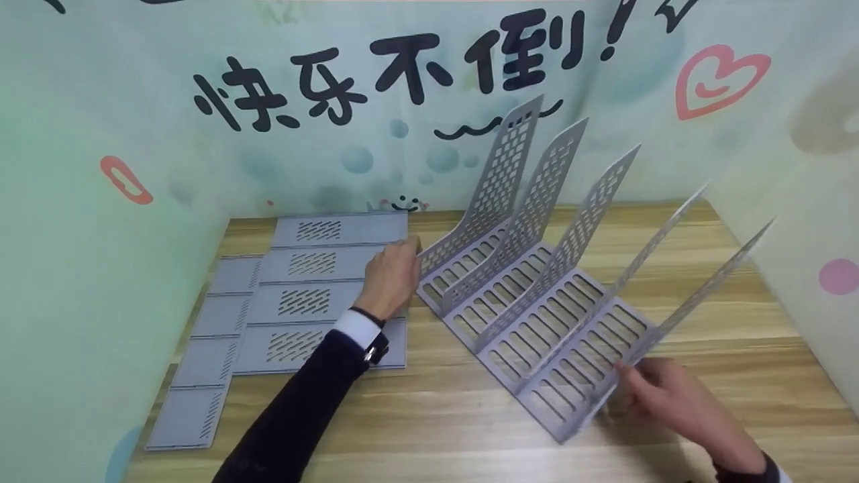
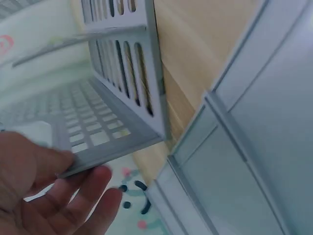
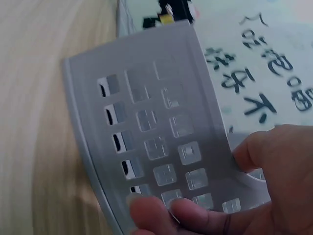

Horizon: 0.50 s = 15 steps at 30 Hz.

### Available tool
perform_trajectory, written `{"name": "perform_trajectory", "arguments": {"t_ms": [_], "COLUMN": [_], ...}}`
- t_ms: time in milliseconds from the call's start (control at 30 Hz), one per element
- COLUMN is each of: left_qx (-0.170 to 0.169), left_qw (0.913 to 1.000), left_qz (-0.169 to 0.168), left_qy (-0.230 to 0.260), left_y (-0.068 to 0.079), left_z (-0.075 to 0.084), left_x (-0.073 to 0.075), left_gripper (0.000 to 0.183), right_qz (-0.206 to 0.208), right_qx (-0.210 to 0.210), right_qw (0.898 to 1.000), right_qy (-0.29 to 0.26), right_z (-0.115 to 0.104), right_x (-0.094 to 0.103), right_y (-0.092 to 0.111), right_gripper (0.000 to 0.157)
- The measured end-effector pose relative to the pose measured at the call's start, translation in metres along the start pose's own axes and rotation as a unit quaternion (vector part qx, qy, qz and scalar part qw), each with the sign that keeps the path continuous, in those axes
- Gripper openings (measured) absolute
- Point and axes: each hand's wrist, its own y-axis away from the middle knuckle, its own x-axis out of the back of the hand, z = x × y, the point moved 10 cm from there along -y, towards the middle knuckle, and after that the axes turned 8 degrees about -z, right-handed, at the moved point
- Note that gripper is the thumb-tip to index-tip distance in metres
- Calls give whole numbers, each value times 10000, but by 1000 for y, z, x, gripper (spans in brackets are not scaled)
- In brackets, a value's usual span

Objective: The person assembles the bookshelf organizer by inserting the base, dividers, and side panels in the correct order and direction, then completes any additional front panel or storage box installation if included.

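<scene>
A grey file rack stands at an angle on the wooden table, its slotted base carrying several upright dividers pierced with holes. At its left end, my left hand pinches the front edge of the outermost divider; the left wrist view shows the thumb on one face and fingers beneath that edge. My right hand holds the outermost divider on the opposite end, near its low front part. In the right wrist view, thumb and fingers grip this perforated divider from both sides.
Left of the rack lie a wide grey folded-flat panel with slotted patches and a narrower grey panel beside it. The wooden tabletop is bounded by a printed cloth backdrop behind and at both sides.
</scene>
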Motion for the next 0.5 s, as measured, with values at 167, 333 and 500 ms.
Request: {"name": "perform_trajectory", "arguments": {"t_ms": [167,333,500], "left_qx": [-276,-635,-1095], "left_qw": [9983,9937,9913], "left_qz": [-367,-497,-81], "left_qy": [372,779,725], "left_y": [34,72,100], "left_z": [15,30,42], "left_x": [-4,-10,-7], "left_gripper": [9,11,15], "right_qz": [71,153,247], "right_qx": [-223,-554,-331], "right_qw": [9991,9983,9987], "right_qy": [-349,-90,314], "right_z": [24,37,34], "right_x": [29,49,59], "right_y": [-1,-5,-9], "right_gripper": [42,58,56]}}
